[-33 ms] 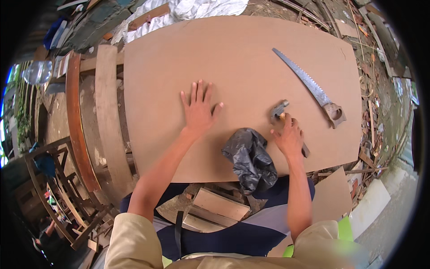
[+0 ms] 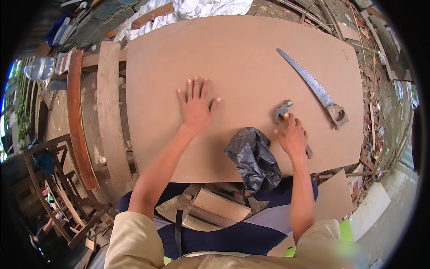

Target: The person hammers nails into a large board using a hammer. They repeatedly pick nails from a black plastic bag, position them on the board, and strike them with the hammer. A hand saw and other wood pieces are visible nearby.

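A large brown sheet of board (image 2: 233, 49) lies in front of me. My left hand (image 2: 196, 110) rests palm down on it with the fingers spread, holding nothing. Toward the right, my right hand (image 2: 293, 136) is over the handle of a hammer (image 2: 283, 109), fingers bent around it and thumb apart. The metal head sticks out beyond my fingertips, the handle's end shows below the hand, and the grip itself is partly hidden. Between my forearms a crumpled black plastic bag (image 2: 253, 159) hangs over the near edge. A handsaw (image 2: 311, 85) lies farther right, its handle toward me.
Wooden planks (image 2: 109, 107) stand along the board's left side, near a wooden frame (image 2: 53, 179). White sheeting (image 2: 210, 6) lies beyond the far edge. Wood scraps (image 2: 221, 206) sit below the near edge between my legs. Debris and a pale panel (image 2: 369, 210) are on the right.
My left hand has slid slightly left and away from me on the board. The whole view has shifted a little; the right hand stays at the hammer.
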`<state>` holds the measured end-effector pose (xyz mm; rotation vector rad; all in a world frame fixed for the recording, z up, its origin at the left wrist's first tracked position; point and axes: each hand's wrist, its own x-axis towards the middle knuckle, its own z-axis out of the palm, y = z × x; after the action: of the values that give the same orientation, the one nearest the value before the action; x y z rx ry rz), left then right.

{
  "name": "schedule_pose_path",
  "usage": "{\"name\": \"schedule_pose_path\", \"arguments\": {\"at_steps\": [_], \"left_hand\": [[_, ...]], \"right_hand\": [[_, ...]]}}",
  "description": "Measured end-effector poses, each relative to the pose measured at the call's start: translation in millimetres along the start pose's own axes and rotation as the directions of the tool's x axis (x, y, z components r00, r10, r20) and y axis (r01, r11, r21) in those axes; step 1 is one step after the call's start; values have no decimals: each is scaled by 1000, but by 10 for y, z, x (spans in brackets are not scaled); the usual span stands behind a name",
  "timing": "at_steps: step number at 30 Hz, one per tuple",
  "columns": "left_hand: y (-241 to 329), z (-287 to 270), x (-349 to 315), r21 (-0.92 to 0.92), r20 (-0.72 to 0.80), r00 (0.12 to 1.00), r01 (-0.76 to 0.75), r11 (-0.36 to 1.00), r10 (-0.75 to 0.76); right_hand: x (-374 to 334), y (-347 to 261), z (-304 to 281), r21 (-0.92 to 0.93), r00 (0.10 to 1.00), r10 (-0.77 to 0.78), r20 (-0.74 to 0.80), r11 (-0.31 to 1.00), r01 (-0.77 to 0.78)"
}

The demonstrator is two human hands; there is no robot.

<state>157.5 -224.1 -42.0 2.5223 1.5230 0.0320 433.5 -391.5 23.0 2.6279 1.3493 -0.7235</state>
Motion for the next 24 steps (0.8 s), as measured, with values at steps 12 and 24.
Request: {"name": "schedule_pose_path", "arguments": {"at_steps": [12, 24], "left_hand": [[-236, 142, -131, 34, -232, 972, 55, 998, -46], [75, 346, -1499, -24, -268, 962, -64, 998, 55]], "right_hand": [[-833, -201, -717, 574, 912, -317, -260, 709, 410], [-1115, -163, -407, -10, 927, -375, 19, 927, 375]]}}
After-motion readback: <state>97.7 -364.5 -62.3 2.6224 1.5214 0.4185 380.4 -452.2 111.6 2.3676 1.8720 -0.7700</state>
